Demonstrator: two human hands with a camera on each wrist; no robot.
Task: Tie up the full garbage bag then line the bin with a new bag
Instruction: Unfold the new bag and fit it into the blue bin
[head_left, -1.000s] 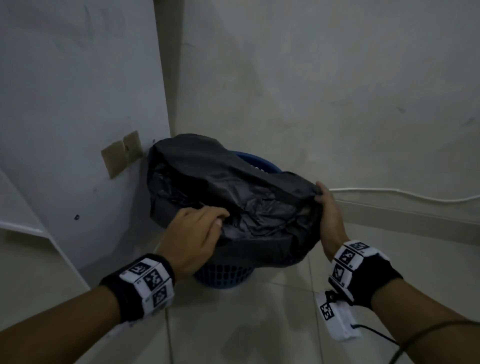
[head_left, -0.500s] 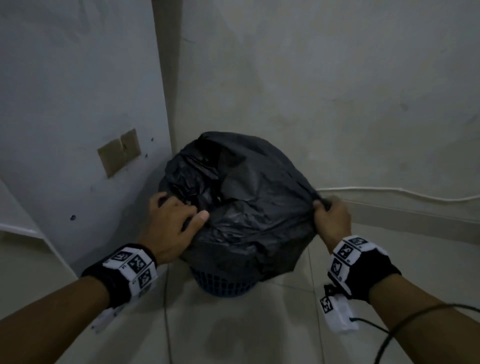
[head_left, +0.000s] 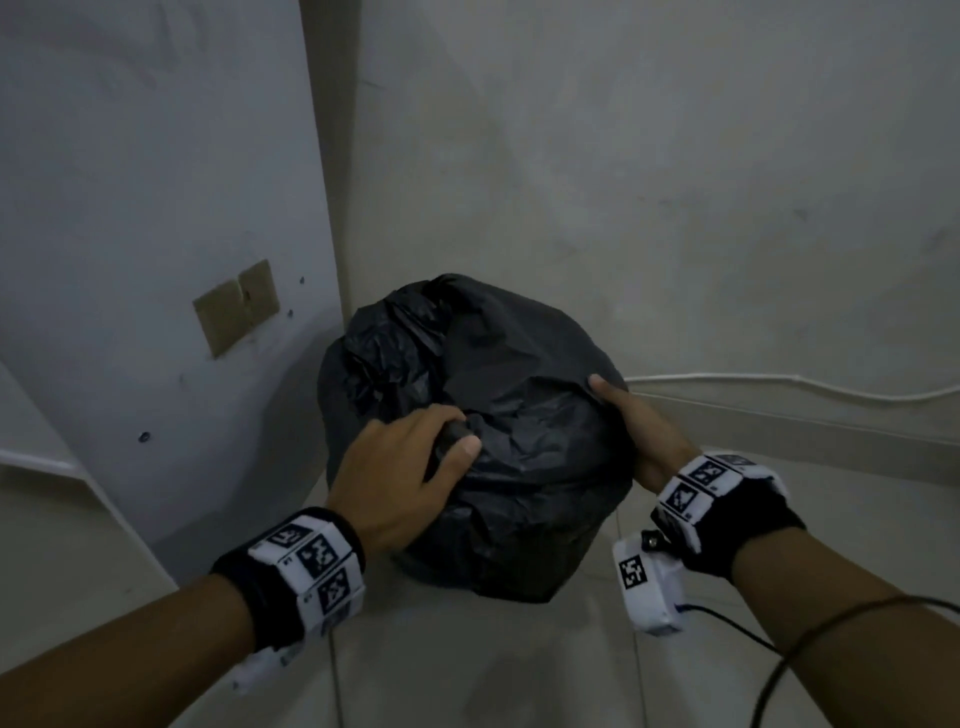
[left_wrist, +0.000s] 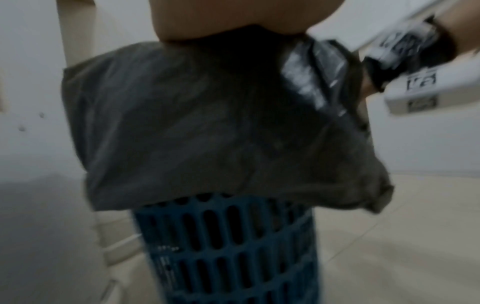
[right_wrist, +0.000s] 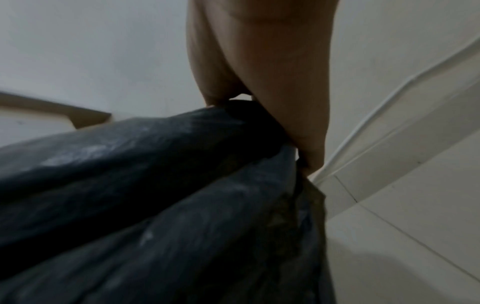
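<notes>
- The blue bin (left_wrist: 228, 253), hidden in the head view under the black garbage bag (head_left: 519, 415), is shown by the left wrist view, lower centre.
- Bag folds are pinched by the left hand (head_left: 400, 478) at centre and the right hand (head_left: 639, 431) at right.
- A tiled floor (head_left: 519, 665) and pale walls (head_left: 623, 182) are seen.

- Black wristbands (head_left: 270, 587) on both bare forearms, ringed with white square-coded marker tiles.
- White tagged camera block (head_left: 649, 590) under right wrist; black cable (head_left: 769, 680) trailing.
</notes>
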